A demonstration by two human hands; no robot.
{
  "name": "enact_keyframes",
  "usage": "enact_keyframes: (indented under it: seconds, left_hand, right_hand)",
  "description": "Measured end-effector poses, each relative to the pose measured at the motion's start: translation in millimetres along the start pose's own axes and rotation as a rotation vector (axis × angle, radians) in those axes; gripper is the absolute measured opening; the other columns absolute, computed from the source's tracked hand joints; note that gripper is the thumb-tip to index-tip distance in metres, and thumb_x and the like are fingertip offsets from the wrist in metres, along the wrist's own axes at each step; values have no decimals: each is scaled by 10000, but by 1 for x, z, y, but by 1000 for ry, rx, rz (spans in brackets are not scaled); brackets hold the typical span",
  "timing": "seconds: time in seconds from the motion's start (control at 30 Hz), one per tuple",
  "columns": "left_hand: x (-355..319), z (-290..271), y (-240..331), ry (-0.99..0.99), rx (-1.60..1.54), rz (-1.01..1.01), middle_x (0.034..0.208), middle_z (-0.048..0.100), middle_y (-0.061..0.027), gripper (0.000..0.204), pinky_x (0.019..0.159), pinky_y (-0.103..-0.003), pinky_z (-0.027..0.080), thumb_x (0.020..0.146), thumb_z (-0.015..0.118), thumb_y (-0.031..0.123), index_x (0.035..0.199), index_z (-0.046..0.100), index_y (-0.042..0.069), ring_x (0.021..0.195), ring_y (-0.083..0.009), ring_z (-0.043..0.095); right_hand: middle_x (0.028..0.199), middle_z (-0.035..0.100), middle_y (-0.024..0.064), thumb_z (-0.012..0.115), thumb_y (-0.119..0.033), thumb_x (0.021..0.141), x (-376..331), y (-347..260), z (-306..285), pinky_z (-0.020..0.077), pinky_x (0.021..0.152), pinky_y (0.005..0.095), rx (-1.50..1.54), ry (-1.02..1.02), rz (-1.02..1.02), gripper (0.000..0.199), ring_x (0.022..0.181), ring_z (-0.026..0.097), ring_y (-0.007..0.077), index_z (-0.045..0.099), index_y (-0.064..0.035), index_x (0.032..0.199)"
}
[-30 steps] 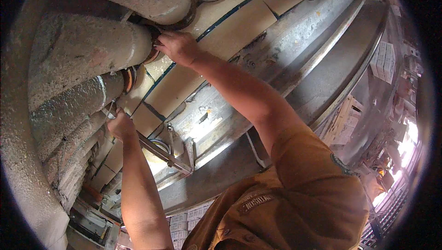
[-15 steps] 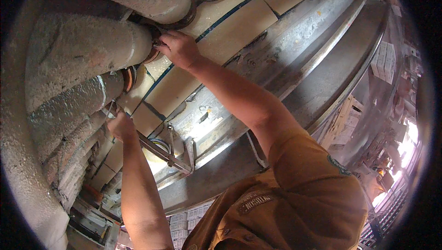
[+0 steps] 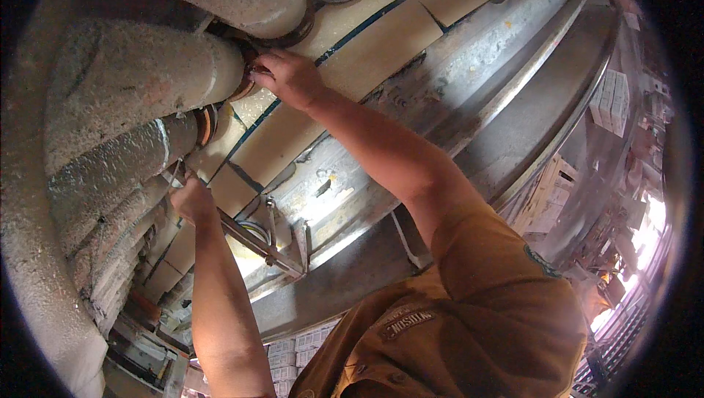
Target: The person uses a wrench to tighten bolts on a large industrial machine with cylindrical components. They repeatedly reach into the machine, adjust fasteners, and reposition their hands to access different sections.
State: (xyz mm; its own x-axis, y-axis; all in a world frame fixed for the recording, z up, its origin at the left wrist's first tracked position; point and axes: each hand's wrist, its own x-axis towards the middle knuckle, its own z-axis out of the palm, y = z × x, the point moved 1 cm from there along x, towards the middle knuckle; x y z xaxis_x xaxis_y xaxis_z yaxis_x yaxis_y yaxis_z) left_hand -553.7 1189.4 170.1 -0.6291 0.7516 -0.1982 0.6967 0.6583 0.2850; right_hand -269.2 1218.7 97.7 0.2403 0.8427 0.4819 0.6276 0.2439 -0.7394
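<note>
My right hand (image 3: 287,79) reaches up to the end of a thick, grey, crusted cylinder (image 3: 147,68). Its fingers are closed in a pinch beside the rust-brown ring (image 3: 243,89) there; what lies in them is too small and dark to make out. Lower and to the left, my left hand (image 3: 192,199) is curled closed just below the end of a narrower grey cylinder (image 3: 121,150) with orange-brown rings (image 3: 207,125). A thin, light metal piece (image 3: 174,173) shows at its fingertips, but the grip itself is hidden.
Tan rectangular slabs (image 3: 381,46) run in a row behind my hands, with dark blue gaps. A scuffed metal beam (image 3: 506,31) lies alongside. A metal bracket arm (image 3: 253,242) juts near my left wrist, by looped cables (image 3: 257,231). White boxes (image 3: 610,102) stand at the right.
My right hand has shifted very slightly to the right at the ring, and its forearm has moved a little. The left hand stays almost in place.
</note>
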Motion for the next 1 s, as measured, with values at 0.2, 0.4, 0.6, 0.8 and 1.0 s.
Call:
enact_keyframes:
  seconds: [0.2, 0.4, 0.6, 0.8, 1.0]
  left_hand:
    - [1, 1, 0, 4, -69, -29, 810, 661, -204, 390, 739, -435, 462, 760, 622, 328, 928, 639, -24, 794, -357, 636]
    - [3, 4, -2, 15, -118, 15, 809, 660, -217, 398, 730, -438, 466, 760, 626, 318, 888, 638, -59, 777, -356, 638]
    - [-2, 1, 1, 28, -84, -23, 709, 652, -209, 400, 703, -446, 470, 757, 633, 329, 776, 646, -70, 714, -360, 637]
    - [-9, -2, 9, -48, -150, -56, 653, 638, -192, 409, 655, -428, 470, 759, 632, 344, 718, 628, -63, 657, -332, 632]
    - [11, 9, -14, 43, -121, 23, 687, 639, -205, 400, 651, -432, 462, 767, 619, 342, 816, 621, -55, 638, -333, 624]
  right_hand:
    - [771, 600, 87, 692, -173, 736, 1, 1, 2, 503, 626, 370, -88, -70, -23, 166, 730, 601, 285, 609, -62, 826]
    - [791, 606, 95, 693, -183, 738, 1, 7, 3, 506, 629, 376, -121, -125, -113, 205, 765, 604, 282, 605, -60, 876]
    - [819, 625, 103, 710, -221, 729, 0, -3, 1, 510, 646, 382, -44, -23, 44, 235, 758, 613, 294, 615, -58, 869]
    - [801, 623, 106, 690, -206, 747, 0, 8, 9, 508, 637, 385, -39, -64, -35, 201, 739, 614, 300, 616, -58, 860]
    - [802, 621, 100, 684, -211, 758, -3, 5, 6, 507, 653, 378, -77, -94, -111, 218, 741, 611, 292, 626, -59, 904]
